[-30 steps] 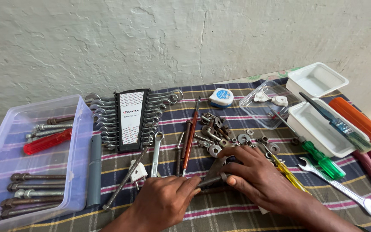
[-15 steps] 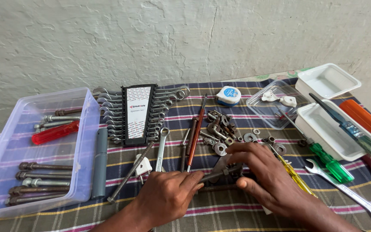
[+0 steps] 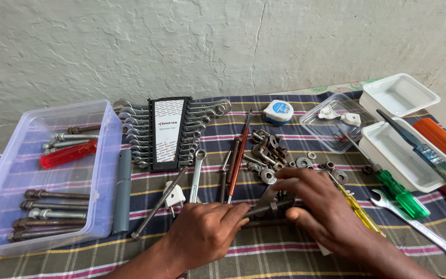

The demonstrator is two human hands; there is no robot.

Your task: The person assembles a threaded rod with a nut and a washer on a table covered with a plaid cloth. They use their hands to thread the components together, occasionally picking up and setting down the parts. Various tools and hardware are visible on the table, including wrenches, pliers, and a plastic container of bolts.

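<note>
Both hands pinch one long bolt point(image 3: 264, 209) flat on the cloth point(image 3: 285, 258), L hand point(image 3: 205, 232) gripping its 9 o'clock end, R hand point(image 3: 321, 209) fingering the 3 o'clock end (prob. steadying it), w/ loose nuts and washers point(image 3: 274, 155) at 12.

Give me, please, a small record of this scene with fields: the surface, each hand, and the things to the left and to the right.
surface: striped cloth
left hand: closed on one end of a long bolt
right hand: fingers at the other end of the bolt
behind hands: loose washers and nuts, spanner set in black holder
left side: clear plastic box with bolts and a red-handled tool
right side: two white trays, green screwdriver, yellow screwdriver, spanner
</note>
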